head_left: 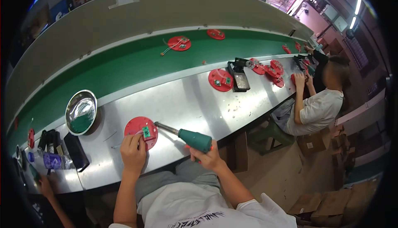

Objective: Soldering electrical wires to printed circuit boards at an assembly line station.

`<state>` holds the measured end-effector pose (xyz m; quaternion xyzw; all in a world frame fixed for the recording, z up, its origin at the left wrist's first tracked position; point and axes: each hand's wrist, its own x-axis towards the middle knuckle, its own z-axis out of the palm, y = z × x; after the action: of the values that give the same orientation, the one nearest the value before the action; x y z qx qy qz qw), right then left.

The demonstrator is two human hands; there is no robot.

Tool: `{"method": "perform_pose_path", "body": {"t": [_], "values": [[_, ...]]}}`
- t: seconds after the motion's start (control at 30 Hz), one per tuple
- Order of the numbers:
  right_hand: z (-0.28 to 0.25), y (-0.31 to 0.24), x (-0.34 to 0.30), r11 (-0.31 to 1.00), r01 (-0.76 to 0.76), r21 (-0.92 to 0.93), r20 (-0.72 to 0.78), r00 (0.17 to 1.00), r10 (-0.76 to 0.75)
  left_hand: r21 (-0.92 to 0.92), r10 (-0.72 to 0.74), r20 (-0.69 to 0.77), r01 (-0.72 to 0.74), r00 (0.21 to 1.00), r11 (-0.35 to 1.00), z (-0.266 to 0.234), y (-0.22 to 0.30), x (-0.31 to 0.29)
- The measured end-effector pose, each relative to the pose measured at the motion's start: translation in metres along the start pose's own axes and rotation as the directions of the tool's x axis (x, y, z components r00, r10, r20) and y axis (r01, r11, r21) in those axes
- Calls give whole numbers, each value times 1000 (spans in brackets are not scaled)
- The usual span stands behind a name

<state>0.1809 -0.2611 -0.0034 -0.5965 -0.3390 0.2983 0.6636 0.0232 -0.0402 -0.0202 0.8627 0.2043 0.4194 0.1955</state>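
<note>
On the metal bench in front of me lies a round red disc [134, 126] carrying a small green circuit board [145, 132]. My left hand [133, 153] is closed at the disc's near edge, its fingertips pressed together beside the board; thin wires [116, 146] stick out to their left. In my right hand [207, 158] is a green soldering gun [195, 140] with red parts at its grip, the fingers wrapped round its handle. The gun's metal barrel points left, its tip just right of the disc, apart from the board.
Left stand a steel bowl [94, 114], a black box [76, 152] and a plastic bottle [45, 160]. More red discs lie on the green belt [128, 60] and around a black tray [240, 80]. A co-worker [319, 107] sits at right; another person's hand [44, 186] is at left.
</note>
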Motion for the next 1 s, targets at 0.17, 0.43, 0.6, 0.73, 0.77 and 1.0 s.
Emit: {"method": "perform_pose_path", "body": {"t": [0.17, 0.43, 0.6, 0.73, 0.77, 1.0], "values": [[-7, 6, 0, 981, -148, 126, -105, 981, 162, 38, 0, 6, 0, 1000, 999, 7, 0, 10], [-7, 11, 9, 989, 129, 67, 35, 991, -132, 69, 49, -1, -48, 999, 996, 18, -11, 11], [-1, 17, 5, 992, 128, 4, 50, 991, -128, 74, 58, -19, -57, 998, 996, 15, -14, 3], [2, 15, 3, 992, 125, -14, 65, 990, -124, 97, 38, -89, -30, 995, 995, 11, -9, 4], [3, 14, 4, 991, 129, -20, 74, 989, -128, 100, 32, -91, -23, 995, 995, 11, -10, 3], [5, 14, 7, 992, 123, -23, 87, 989, -120, 65, 43, -135, -35, 990, 997, 7, -9, 3]]}}
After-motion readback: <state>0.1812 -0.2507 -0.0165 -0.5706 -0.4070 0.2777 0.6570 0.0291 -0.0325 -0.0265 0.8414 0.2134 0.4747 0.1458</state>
